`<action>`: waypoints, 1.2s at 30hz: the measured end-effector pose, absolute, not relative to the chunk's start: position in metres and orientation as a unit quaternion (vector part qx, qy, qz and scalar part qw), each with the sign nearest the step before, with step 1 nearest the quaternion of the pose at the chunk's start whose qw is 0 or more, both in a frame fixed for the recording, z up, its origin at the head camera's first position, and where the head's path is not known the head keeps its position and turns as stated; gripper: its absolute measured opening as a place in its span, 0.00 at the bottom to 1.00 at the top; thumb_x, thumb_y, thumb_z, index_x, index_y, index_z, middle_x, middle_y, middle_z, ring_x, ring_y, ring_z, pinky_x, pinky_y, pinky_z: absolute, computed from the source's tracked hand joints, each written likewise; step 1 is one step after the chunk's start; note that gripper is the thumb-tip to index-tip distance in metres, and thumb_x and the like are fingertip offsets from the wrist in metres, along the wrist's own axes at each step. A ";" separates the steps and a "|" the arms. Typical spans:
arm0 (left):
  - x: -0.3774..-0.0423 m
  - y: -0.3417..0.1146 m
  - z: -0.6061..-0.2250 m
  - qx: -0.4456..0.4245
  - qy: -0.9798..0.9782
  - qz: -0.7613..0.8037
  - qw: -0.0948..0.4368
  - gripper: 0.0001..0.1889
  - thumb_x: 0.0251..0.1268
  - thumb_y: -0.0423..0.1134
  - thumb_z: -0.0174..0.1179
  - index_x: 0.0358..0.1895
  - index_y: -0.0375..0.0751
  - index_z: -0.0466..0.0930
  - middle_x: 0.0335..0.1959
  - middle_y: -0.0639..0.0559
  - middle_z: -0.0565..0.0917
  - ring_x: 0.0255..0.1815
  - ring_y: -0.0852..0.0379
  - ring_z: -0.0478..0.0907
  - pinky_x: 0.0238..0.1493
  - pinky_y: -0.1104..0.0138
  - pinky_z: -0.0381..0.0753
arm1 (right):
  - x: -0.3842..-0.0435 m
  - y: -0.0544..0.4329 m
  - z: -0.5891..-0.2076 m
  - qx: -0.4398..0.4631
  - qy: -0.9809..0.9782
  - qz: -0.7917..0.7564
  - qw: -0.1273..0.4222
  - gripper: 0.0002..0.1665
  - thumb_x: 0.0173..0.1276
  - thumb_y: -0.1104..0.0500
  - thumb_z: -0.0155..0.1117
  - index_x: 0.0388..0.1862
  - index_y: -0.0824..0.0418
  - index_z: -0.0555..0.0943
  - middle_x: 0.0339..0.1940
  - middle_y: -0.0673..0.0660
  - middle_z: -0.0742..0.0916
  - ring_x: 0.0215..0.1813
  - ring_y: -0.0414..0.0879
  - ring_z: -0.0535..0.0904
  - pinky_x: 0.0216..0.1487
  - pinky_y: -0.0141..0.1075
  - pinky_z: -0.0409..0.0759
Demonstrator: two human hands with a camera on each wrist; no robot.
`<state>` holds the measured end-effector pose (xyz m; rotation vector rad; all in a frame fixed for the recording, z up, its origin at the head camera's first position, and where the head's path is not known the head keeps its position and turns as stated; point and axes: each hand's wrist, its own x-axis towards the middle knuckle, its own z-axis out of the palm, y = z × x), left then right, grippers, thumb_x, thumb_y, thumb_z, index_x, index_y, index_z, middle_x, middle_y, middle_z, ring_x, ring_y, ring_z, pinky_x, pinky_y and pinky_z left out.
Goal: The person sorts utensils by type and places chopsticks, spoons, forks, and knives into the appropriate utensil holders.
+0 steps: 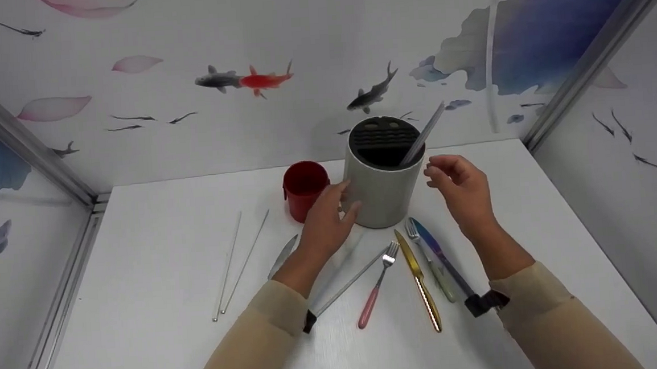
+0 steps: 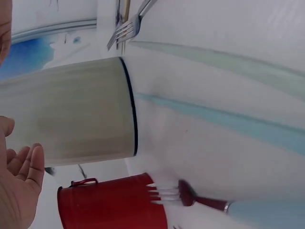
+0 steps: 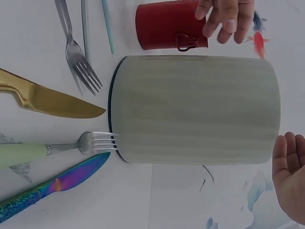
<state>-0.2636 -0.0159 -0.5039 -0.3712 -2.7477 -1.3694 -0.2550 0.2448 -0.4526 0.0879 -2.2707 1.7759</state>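
A tall grey-beige utensil holder (image 1: pixel 383 192) with a black slotted insert stands upright near the back wall. A clear stick (image 1: pixel 425 133) leans out of its opening to the right. My left hand (image 1: pixel 326 221) is at the holder's left side, fingers spread and relaxed, between it and a red cup (image 1: pixel 306 188). To the right of the holder, my right hand (image 1: pixel 466 193) is raised with loosely bent fingers and holds nothing. In the right wrist view, its fingers (image 3: pixel 291 155) appear beside the holder's top end.
In front lie a pink-handled fork (image 1: pixel 376 295), a gold knife (image 1: pixel 418 279), a green-handled fork (image 1: pixel 440 277) and a rainbow knife (image 1: pixel 438 249). Two thin sticks (image 1: pixel 232 264) lie at left. A silvery blade (image 1: pixel 282 256) shows beside the left forearm. Patterned panels surround the white table (image 1: pixel 139 264).
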 end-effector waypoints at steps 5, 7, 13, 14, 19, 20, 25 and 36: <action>-0.271 -0.037 -0.505 -0.139 -0.864 -0.452 0.173 0.26 0.74 0.43 0.64 0.71 0.42 0.72 0.65 0.47 0.80 0.65 0.53 0.78 0.63 0.60 0.85 | -0.233 0.247 -0.468 0.027 -0.781 0.608 0.143 0.17 0.79 0.55 0.62 0.58 0.63 0.82 0.50 0.57 0.86 0.52 0.43 0.86 0.54 0.28 0.86; -0.277 -0.045 -0.512 -0.119 -0.850 -0.471 0.205 0.29 0.72 0.43 0.66 0.72 0.41 0.70 0.68 0.46 0.77 0.68 0.51 0.74 0.64 0.56 0.84 | -0.224 0.249 -0.475 0.020 -0.776 0.612 0.150 0.16 0.79 0.54 0.61 0.57 0.63 0.82 0.49 0.59 0.86 0.51 0.44 0.86 0.53 0.29 0.86; -0.293 -0.063 -0.540 -0.036 -0.835 -0.521 0.171 0.49 0.63 0.48 0.73 0.82 0.47 0.52 0.81 0.48 0.59 0.79 0.50 0.59 0.67 0.50 0.81 | -0.197 0.255 -0.498 -0.022 -0.760 0.630 0.155 0.14 0.79 0.57 0.61 0.56 0.64 0.83 0.46 0.56 0.87 0.49 0.45 0.86 0.51 0.29 0.87; -0.296 -0.065 -0.545 -0.025 -0.835 -0.526 0.160 0.52 0.61 0.50 0.74 0.83 0.49 0.50 0.82 0.49 0.58 0.79 0.50 0.58 0.67 0.51 0.81 | -0.193 0.257 -0.503 -0.033 -0.756 0.635 0.155 0.14 0.79 0.57 0.61 0.56 0.64 0.83 0.46 0.56 0.87 0.49 0.46 0.86 0.51 0.30 0.87; -0.306 -0.073 -0.559 0.009 -0.839 -0.531 0.113 0.59 0.56 0.54 0.77 0.84 0.51 0.44 0.83 0.48 0.55 0.81 0.48 0.57 0.68 0.50 0.81 | -0.174 0.262 -0.522 -0.110 -0.755 0.629 0.150 0.15 0.80 0.54 0.61 0.57 0.61 0.83 0.47 0.56 0.87 0.49 0.45 0.86 0.50 0.28 0.87; -0.308 -0.074 -0.561 0.011 -0.840 -0.532 0.105 0.60 0.56 0.55 0.77 0.84 0.50 0.43 0.83 0.47 0.55 0.81 0.47 0.57 0.69 0.50 0.80 | -0.171 0.263 -0.524 -0.126 -0.756 0.625 0.148 0.16 0.80 0.54 0.61 0.58 0.60 0.83 0.48 0.56 0.87 0.49 0.46 0.86 0.50 0.28 0.87; -0.313 -0.076 -0.568 0.009 -0.835 -0.546 0.067 0.60 0.57 0.54 0.76 0.84 0.50 0.42 0.82 0.47 0.56 0.81 0.47 0.56 0.69 0.50 0.80 | -0.158 0.274 -0.535 -0.193 -0.753 0.615 0.134 0.16 0.79 0.52 0.61 0.59 0.57 0.83 0.50 0.55 0.87 0.51 0.48 0.86 0.49 0.26 0.86; -0.317 -0.081 -0.576 0.013 -0.808 -0.588 0.031 0.56 0.57 0.47 0.78 0.83 0.56 0.47 0.80 0.52 0.61 0.79 0.49 0.59 0.66 0.53 0.82 | -0.144 0.294 -0.561 -0.268 -0.795 0.540 0.060 0.24 0.81 0.47 0.58 0.68 0.56 0.78 0.61 0.59 0.85 0.56 0.47 0.84 0.49 0.19 0.82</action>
